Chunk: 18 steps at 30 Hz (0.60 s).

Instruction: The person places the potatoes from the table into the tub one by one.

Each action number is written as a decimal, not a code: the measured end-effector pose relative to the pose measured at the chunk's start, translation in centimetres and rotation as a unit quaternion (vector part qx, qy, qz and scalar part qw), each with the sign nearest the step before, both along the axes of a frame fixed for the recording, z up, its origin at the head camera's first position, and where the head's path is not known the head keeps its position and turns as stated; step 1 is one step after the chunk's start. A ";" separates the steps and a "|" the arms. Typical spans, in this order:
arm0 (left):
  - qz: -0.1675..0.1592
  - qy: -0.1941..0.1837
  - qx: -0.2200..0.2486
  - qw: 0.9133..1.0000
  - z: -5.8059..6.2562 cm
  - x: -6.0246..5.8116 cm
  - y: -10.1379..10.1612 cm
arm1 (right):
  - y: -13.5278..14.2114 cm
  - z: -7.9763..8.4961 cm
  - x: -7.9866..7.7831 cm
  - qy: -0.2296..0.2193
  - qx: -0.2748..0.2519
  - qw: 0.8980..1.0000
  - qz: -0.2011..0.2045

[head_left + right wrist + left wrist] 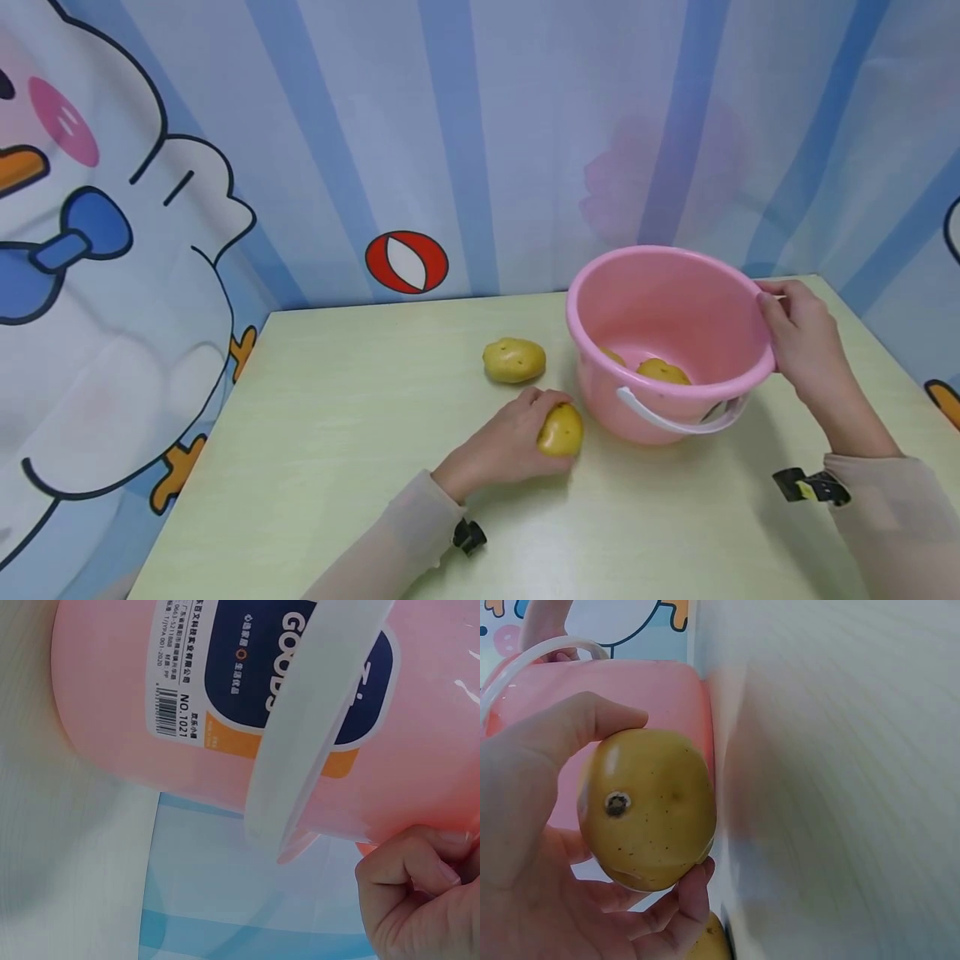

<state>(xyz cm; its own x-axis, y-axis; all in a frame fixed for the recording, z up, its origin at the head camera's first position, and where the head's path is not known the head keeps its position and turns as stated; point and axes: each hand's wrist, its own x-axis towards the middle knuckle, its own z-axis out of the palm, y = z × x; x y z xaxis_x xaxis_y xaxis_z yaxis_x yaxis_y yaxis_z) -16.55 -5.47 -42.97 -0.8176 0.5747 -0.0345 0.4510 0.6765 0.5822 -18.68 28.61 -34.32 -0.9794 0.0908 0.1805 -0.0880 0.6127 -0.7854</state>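
My left hand (517, 442) grips a yellow potato (649, 810), thumb on one side and fingers curled round the other, just left of a pink bucket (637, 417). On the bucket's right side, my right hand (806, 337) holds the rim, fingers curled over it. Inside the bucket lies a potato (663, 371), with part of another behind the near rim. A further potato (514, 360) rests on the table beyond my left hand. The bucket's white handle (315, 727) hangs down at the front, across a printed label (240, 660) in the right wrist view.
The pale table (337, 417) ends at a blue striped backdrop (525, 150) behind the bucket. A cartoon bird (112, 375) is printed on the backdrop at the left, and a red-and-white ball (407, 262) is printed near the table's back edge.
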 end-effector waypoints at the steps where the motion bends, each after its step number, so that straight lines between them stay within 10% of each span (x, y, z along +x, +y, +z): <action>1: 0.002 0.000 0.001 1.000 0.1 0.0 0.0 | 0.0 0.0 0.0 0.000 0.001 1.000 0.000; 18: 0.056 -0.011 0.036 0.998 1.7 -0.3 -1.4 | 0.1 0.0 0.0 0.001 -0.001 1.000 0.006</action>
